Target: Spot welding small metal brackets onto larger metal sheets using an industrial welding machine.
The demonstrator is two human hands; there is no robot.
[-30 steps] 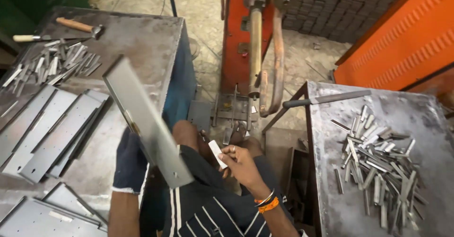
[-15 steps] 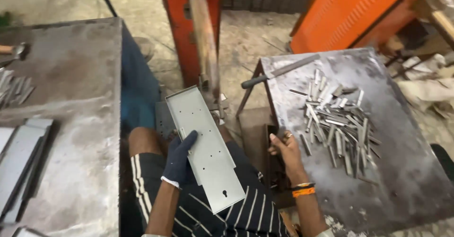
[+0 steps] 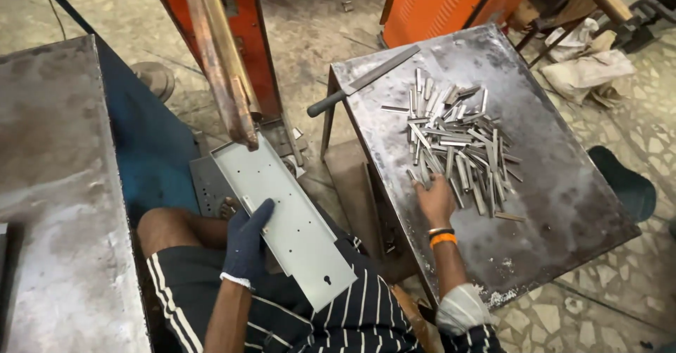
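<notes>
Here, a long grey metal panel (image 3: 282, 215) with a raised lip and small holes lies slanted across the person's lap, its far end under the orange machine's arm (image 3: 224, 64). The gloved left hand (image 3: 246, 244) grips its left edge. The bare right hand (image 3: 434, 199), fingers curled, rests at the near edge of a pile of short metal strips (image 3: 458, 145) on the right counter (image 3: 556, 205). A file (image 3: 366, 79) lies at that counter's far left.

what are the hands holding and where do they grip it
The gloved left hand grips the metal plate by its long edge; the right hand rests on the metal strips, grip unclear.
</notes>
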